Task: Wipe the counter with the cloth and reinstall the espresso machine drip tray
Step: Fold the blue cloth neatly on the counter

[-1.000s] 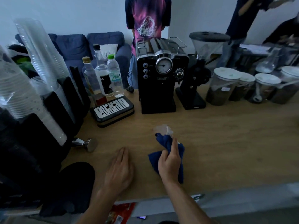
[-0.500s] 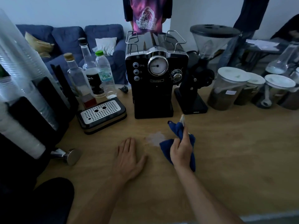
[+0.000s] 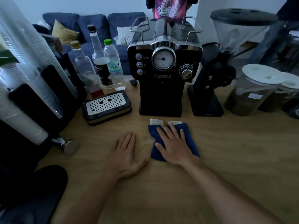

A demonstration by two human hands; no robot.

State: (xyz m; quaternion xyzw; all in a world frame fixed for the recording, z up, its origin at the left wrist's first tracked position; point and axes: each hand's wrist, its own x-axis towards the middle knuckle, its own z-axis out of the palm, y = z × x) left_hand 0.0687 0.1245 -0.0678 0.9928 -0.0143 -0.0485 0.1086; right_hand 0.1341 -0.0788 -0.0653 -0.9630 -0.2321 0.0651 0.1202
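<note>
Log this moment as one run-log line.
phase: wiping | right hand flat on blue cloth | left hand flat on counter | drip tray out, left of espresso machine

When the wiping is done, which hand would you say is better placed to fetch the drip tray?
Probably the left hand: it lies empty, nearer the drip tray; the right hand presses the cloth.

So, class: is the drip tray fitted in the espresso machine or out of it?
Out. The drip tray sits on the counter, left of the espresso machine, apart from it.
</note>
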